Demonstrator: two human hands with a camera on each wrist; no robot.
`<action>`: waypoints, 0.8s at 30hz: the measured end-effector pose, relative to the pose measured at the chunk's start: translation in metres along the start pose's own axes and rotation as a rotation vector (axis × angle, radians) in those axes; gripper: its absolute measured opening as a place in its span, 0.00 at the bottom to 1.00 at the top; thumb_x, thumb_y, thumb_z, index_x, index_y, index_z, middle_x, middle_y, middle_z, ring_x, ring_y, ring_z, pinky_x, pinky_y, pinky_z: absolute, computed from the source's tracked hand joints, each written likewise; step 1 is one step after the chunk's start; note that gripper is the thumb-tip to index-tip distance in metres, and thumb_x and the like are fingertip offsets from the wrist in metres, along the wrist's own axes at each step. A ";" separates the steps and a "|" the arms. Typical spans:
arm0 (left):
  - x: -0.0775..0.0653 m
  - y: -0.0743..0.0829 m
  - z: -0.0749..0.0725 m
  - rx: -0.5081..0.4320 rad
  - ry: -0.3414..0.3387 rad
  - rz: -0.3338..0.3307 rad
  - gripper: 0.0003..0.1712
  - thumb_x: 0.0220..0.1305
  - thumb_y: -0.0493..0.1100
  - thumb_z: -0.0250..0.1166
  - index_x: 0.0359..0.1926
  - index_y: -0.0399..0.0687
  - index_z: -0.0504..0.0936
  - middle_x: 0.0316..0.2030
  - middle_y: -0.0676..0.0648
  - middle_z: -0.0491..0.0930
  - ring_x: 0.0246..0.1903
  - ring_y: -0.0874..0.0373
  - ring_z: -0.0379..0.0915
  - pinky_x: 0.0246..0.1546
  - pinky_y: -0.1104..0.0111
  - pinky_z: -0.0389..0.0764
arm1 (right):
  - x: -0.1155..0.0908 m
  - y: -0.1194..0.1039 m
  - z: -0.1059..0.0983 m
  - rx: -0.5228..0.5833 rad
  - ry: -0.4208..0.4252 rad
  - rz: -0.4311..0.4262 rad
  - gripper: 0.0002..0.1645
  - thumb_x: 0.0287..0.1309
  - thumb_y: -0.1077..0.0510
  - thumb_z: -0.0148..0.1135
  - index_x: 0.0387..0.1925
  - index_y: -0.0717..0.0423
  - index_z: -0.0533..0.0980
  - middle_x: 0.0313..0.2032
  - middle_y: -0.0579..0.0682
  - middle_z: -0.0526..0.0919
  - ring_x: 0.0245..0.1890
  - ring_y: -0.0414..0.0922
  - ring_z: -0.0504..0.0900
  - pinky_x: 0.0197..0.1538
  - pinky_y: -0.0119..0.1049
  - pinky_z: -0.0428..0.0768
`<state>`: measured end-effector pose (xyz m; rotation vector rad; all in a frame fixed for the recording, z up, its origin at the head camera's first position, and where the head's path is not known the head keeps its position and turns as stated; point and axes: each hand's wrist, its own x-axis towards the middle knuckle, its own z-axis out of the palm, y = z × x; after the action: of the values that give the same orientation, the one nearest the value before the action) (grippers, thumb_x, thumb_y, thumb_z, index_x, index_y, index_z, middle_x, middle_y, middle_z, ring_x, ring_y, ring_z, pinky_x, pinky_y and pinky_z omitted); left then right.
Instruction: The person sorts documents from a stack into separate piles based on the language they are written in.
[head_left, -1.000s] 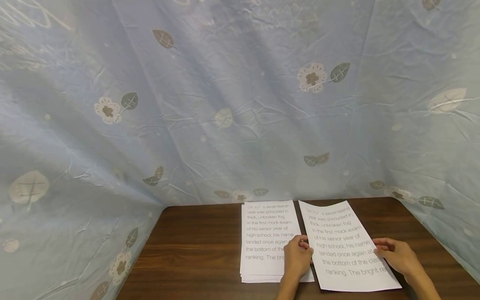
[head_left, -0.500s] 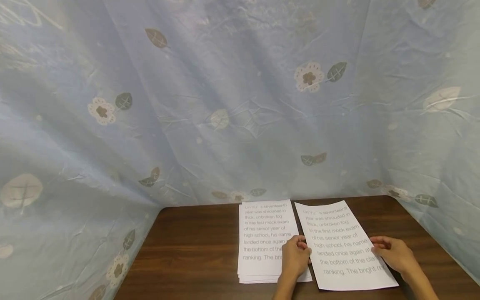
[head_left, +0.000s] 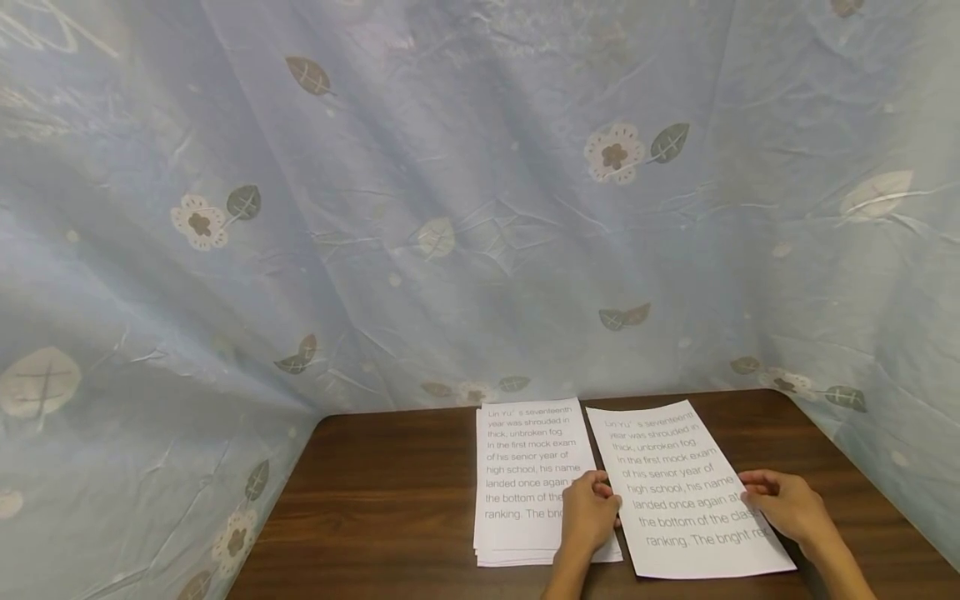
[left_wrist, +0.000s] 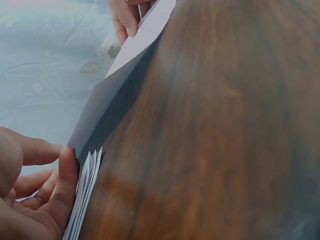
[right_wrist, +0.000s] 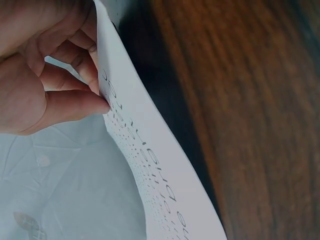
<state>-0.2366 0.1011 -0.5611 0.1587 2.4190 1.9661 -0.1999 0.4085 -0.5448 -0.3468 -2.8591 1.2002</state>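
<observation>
A printed sheet of paper point(head_left: 675, 492) is held slightly above the table on the right, tilted a little. My left hand point(head_left: 590, 514) pinches its left edge between thumb and fingers, and my right hand point(head_left: 787, 507) pinches the right edge. In the left wrist view the sheet point(left_wrist: 112, 85) bows, with a shadow under it. The right wrist view shows my right thumb point(right_wrist: 75, 105) on the printed face. To the left lies a stack of similar printed sheets point(head_left: 525, 467), its edges slightly uneven; my left hand covers part of its right side.
Dark brown wooden table point(head_left: 375, 500) extends left of the stack and right of the held sheet. A pale blue curtain point(head_left: 480, 208) with leaf and flower prints hangs behind the table and along both sides.
The whole head view has shifted slightly left. Both hands keep their hold on the sheet, which stays in nearly the same place beside the stack.
</observation>
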 end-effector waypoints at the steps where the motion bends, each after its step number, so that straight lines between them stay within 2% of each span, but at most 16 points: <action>1: 0.000 0.000 0.000 0.005 -0.001 0.006 0.21 0.59 0.27 0.71 0.56 0.33 0.85 0.30 0.56 0.80 0.18 0.69 0.76 0.19 0.78 0.80 | 0.000 0.000 0.000 -0.003 0.002 0.002 0.26 0.68 0.58 0.66 0.60 0.73 0.79 0.43 0.54 0.88 0.38 0.40 0.80 0.38 0.32 0.74; 12: 0.001 0.005 -0.005 0.093 -0.014 0.050 0.23 0.59 0.31 0.74 0.56 0.29 0.85 0.34 0.50 0.82 0.14 0.70 0.74 0.17 0.80 0.74 | 0.001 -0.003 -0.005 -0.117 0.033 -0.045 0.21 0.70 0.53 0.66 0.54 0.68 0.84 0.40 0.55 0.91 0.39 0.44 0.85 0.42 0.43 0.76; 16: 0.001 0.009 -0.009 0.104 -0.020 0.052 0.23 0.59 0.31 0.74 0.56 0.30 0.85 0.35 0.50 0.82 0.16 0.70 0.74 0.17 0.80 0.73 | 0.001 -0.004 -0.006 -0.128 0.044 -0.059 0.21 0.70 0.53 0.66 0.53 0.67 0.84 0.39 0.52 0.91 0.37 0.42 0.84 0.41 0.40 0.75; 24: 0.001 0.010 -0.013 0.082 -0.029 0.026 0.22 0.60 0.33 0.74 0.56 0.33 0.86 0.36 0.51 0.83 0.17 0.69 0.75 0.19 0.79 0.76 | 0.000 -0.005 -0.004 -0.058 0.031 -0.028 0.25 0.73 0.50 0.64 0.57 0.69 0.82 0.39 0.52 0.89 0.32 0.39 0.84 0.33 0.33 0.78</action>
<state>-0.2383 0.0903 -0.5484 0.2191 2.4935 1.8619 -0.2009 0.4078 -0.5382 -0.3227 -2.8671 1.0992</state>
